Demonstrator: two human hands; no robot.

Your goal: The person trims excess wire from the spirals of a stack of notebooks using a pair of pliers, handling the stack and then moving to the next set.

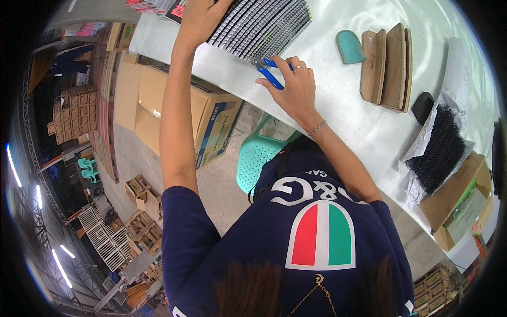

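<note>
A broad sheet of black wire binding loops (264,26), set in close rows, lies on the white-covered table at the top. My left hand (200,21) is at its upper left edge; the picture's rim cuts off the fingertips, so its grip is unclear. My right hand (294,87) is closed around wire cutters (270,78) with blue handles. Their metal jaws touch or nearly touch the sheet's lower edge. Whether a wire sits between the jaws is too small to make out.
Right of my hand stand a teal rounded block (350,46) and a grooved wooden holder (393,68). More black wire loops (439,150) lie in white paper beside an open carton (459,203). Below the table's edge are a cardboard box (211,113) and a green stool (252,158).
</note>
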